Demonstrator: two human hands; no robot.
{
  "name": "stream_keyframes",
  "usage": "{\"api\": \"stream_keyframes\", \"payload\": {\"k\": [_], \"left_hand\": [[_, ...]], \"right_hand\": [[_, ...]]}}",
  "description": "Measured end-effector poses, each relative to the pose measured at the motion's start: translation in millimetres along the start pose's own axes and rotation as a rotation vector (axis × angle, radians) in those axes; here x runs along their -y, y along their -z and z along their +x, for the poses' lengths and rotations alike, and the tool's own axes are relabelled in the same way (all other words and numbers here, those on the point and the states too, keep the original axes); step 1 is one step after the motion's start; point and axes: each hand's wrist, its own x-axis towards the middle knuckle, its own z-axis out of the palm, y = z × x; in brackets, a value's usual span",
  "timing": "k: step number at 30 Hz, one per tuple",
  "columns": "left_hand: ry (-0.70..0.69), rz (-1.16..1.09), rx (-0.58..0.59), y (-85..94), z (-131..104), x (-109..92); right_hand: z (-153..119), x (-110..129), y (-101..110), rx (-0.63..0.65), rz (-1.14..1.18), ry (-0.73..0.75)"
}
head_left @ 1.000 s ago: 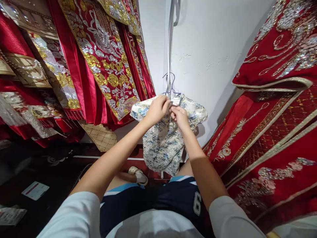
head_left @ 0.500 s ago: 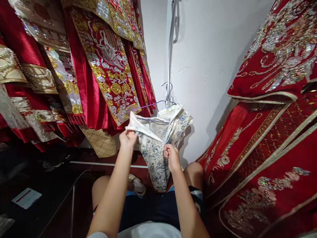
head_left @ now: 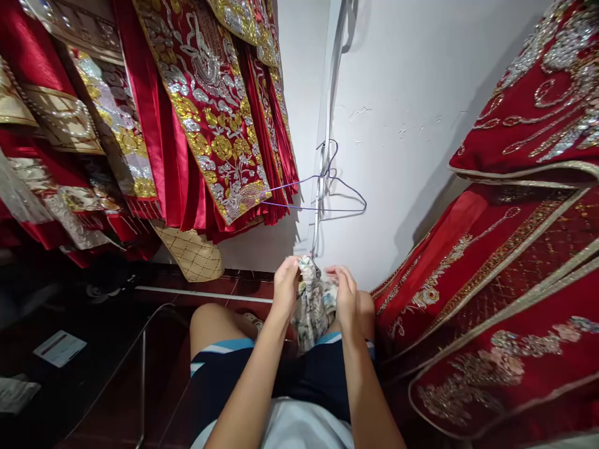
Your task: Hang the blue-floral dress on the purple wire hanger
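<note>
Bunched up and hanging between my knees is a floral top [head_left: 311,315], pale with grey-blue print. My left hand [head_left: 285,285] is closed on its gathered upper part. Just to the right, my right hand [head_left: 345,292] has its fingers loosely bent and apart beside the cloth; its thumb is mostly hidden, and I cannot tell whether it touches the fabric. Above both hands, a thin purple wire hanger [head_left: 344,210] hangs bare against the wall.
Red gowns with gold and silver embroidery [head_left: 219,143] hang at the left. Another beaded red gown [head_left: 449,280] fills the right side. A metal rail [head_left: 330,106] runs down the white wall [head_left: 402,75]. At lower left, a white card [head_left: 60,348] lies on a dark surface.
The floral top has come off the hanger and moved down towards my lap, now bunched rather than spread. Both hands have lowered and drawn closer together, and my right hand has loosened its grip.
</note>
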Motion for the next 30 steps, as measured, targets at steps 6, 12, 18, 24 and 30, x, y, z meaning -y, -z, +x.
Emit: {"api": "stream_keyframes", "payload": {"k": [6,12,18,24,30], "left_hand": [[-0.097,0.313,0.030,-0.3,-6,-3],[0.272,0.370,0.491,40.7,-18,-11],[0.222,1.238,0.671,94.0,-3,-38],[-0.214,1.400,0.401,93.7,44,-93],[-0.196,1.582,0.407,63.7,82,-125]], "right_hand": [[-10,30,-5,0.810,0.003,-0.447],[15,69,4,0.644,-0.056,-0.288],[84,115,26,0.583,-0.581,0.243],[155,95,7,0.334,-0.607,0.528],[199,63,-15,0.402,-0.671,0.285]]}}
